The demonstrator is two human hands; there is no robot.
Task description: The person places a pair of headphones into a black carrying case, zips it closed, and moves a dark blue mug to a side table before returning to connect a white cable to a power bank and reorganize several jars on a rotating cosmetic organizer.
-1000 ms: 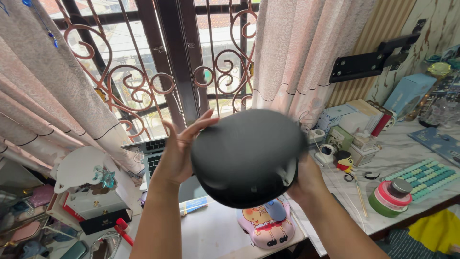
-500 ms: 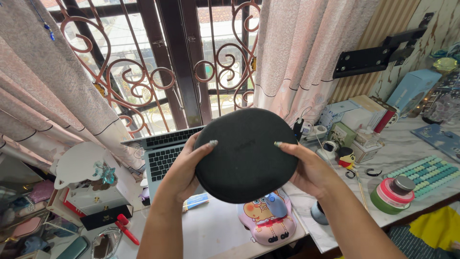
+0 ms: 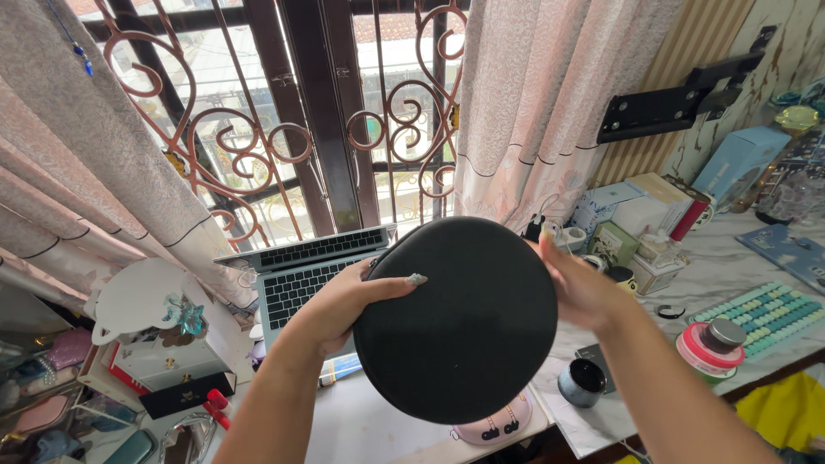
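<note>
Item: round black fabric-covered case (image 3: 455, 322), flat face toward the camera, held in the air at centre frame above the surface (image 3: 378, 421), tilted slightly to the left.

Left hand (image 3: 344, 305): at the case's upper-left edge, fingers closed on the rim, thumb with a painted nail lying across the front face.

Right hand (image 3: 580, 288): at the case's upper-right edge, gripping from behind; most of its fingers are hidden by the case, only the palm and wrist show.

Beneath and behind the case:
- Open laptop (image 3: 305, 271), silver with black keys, centre-left, directly behind the left hand, screen not visible.
- Pink cartoon-figure wrist rest (image 3: 507, 421), bottom centre, mostly covered by the case.
- Small dark round pot (image 3: 583, 382), just right of the case's lower edge.

Right of frame:
- Pink and green tape rolls (image 3: 709, 348), stacked, with a grey-lidded jar on top.
- Mint-green keyboard (image 3: 769, 314), right edge.
- Cluster of small boxes (image 3: 640, 210), upper right against the wall.

Left of frame:
- White cat-shaped board (image 3: 137, 296), with a white drawer box below it.

Background:
- Pink curtains (image 3: 541, 94), drawn to either side of a window with scrolled metal grille (image 3: 284, 137), upper frame.
</note>
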